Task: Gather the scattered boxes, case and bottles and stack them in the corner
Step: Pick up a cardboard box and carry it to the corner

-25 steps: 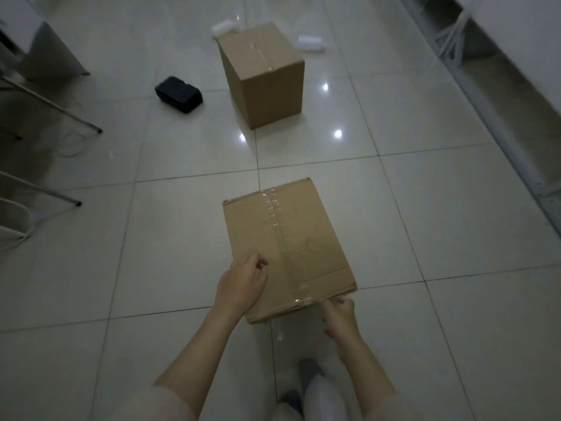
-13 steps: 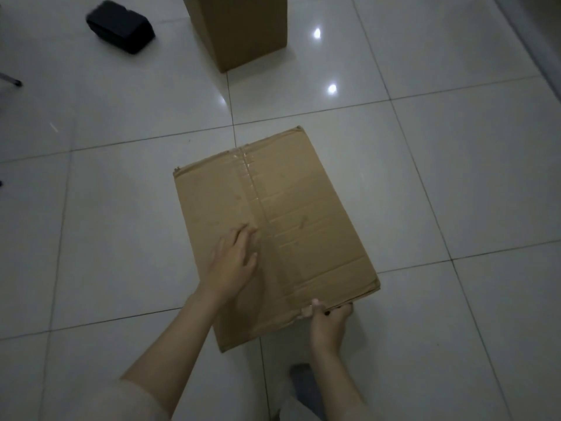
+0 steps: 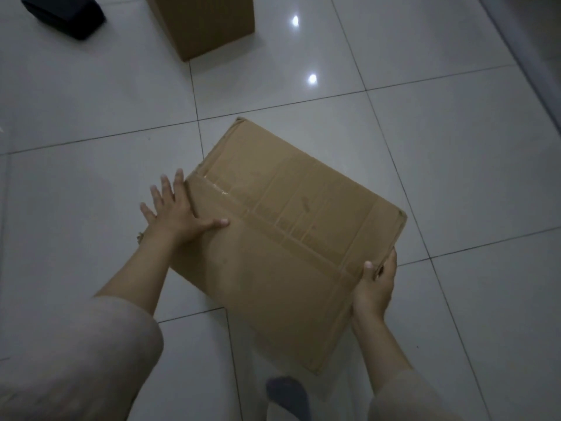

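A person is bending over a flat, rectangular cardboard box [image 3: 288, 238] and gripping it from both sides, so that it is sitting at an angle over the glossy white floor [image 3: 91, 117]; whether its underside is touching the tiles cannot be told. The cardboard is matte brown, creased in faint parallel lines, and a strip of clear, shiny tape is running across its top face. Its corners are looking scuffed and a little crushed. The left hand [image 3: 179, 208] is spreading wide, palm pressing against the box's left edge, thumb lying flat on the top face and fingers fanning out past the edge. The right hand [image 3: 376, 284] is closing on the near right edge, thumb on top and fingers curling underneath. Loose pale sleeves are covering both upper arms. Further off, near the top edge, a taller second box [image 3: 203, 22] of the same brown cardboard is standing upright on the tiles, and to its left, well apart, a dark, soft-cornered case [image 3: 63, 13] is lying on the floor. Two ceiling lights are reflecting as bright spots in the polished tiles, which dark grout lines are dividing into large squares.
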A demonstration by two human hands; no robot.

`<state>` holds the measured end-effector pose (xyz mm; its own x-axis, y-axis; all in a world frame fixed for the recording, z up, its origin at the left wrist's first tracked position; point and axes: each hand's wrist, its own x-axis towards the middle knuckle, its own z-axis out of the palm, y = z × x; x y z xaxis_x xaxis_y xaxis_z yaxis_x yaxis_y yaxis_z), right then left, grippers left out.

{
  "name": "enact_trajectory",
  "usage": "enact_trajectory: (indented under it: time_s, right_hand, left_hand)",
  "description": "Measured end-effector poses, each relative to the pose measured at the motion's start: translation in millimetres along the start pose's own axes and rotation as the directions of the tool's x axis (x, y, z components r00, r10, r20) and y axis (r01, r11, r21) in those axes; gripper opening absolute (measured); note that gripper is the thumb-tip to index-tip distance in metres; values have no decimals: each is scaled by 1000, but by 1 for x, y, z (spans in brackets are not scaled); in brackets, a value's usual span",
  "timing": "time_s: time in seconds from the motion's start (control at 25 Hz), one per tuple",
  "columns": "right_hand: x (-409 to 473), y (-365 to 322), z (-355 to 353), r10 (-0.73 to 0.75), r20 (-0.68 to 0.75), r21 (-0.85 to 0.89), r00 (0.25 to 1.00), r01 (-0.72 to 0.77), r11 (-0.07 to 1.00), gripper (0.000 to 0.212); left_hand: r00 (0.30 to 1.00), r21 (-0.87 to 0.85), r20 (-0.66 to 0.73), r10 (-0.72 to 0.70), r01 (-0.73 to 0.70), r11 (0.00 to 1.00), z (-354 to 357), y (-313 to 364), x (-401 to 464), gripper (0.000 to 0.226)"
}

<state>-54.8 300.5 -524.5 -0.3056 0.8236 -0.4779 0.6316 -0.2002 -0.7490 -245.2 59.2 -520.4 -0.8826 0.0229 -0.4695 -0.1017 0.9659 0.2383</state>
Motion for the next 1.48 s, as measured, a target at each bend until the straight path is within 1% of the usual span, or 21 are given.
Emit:
enact_trajectory:
  time_s: [0.04,0.12,0.16,0.2,0.36,0.48,0.56,0.68,0.8,0.84,1.0,1.08,1.12,1.24,1.36,1.4,1.48]
  right_hand:
    - [-1,3,0,47,27,16,999,-47,999,44]
    - [-6,2,-1,178,119,42,977,-184,982,46]
    - [-10,-1,-3,208,165,38,964,-217,976,47]
    - [-13,-6,-7,201,207,27,958,-211,977,48]
    - [-33,-63,-26,66,334,-27,940,-60,998,48]
    - [-54,-138,-38,-46,443,-71,895,86,994,55]
    - [-74,-196,-46,-120,535,-75,836,189,979,63]
    - [-121,-298,-56,-231,664,-36,711,339,940,68]
    - [-181,-401,-48,-316,747,9,584,466,884,74]
    - [-202,-432,-41,-349,761,39,547,498,866,74]
    - [-284,-553,18,-492,768,187,409,593,783,71]
    - [-318,-606,60,-528,775,222,347,633,742,71]
    - [-332,-630,82,-534,781,228,323,649,726,71]
    - [-368,-695,148,-555,787,254,269,679,689,68]
    - [-388,-750,208,-573,788,297,227,674,677,65]
    - [-391,-766,227,-574,788,305,221,671,676,64]
    - [-392,-796,265,-576,784,308,233,660,685,63]
  left_hand:
    - [999,-25,27,-30,31,999,0,-2,2,133]
    - [999,-94,7,-45,46,995,-2,-6,-1,126]
    - [999,-130,-14,-48,46,991,-6,-7,-5,119]
    - [998,-166,-27,-56,51,985,-12,-10,-12,112]
    - [989,-251,-93,-113,87,964,-64,-19,-56,99]
    - [966,-344,-186,-180,107,933,-136,-16,-92,91]
    - [943,-431,-228,-244,128,893,-194,-16,-117,84]
    - [897,-560,-288,-335,126,819,-294,-23,-163,77]
    - [859,-683,-325,-396,76,726,-392,-42,-204,75]
    - [836,-705,-349,-424,65,707,-422,-48,-214,73]
    - [663,-744,-500,-557,-1,668,-537,-79,-231,71]
    - [593,-759,-531,-605,-16,651,-585,-100,-223,73]
    - [570,-766,-542,-617,-33,642,-607,-111,-215,74]
    - [524,-786,-551,-649,-66,614,-668,-141,-180,75]
    - [491,-789,-566,-662,-91,608,-724,-162,-134,75]
    - [487,-788,-571,-660,-99,608,-741,-167,-117,74]
    - [487,-781,-578,-655,-96,617,-771,-175,-82,73]
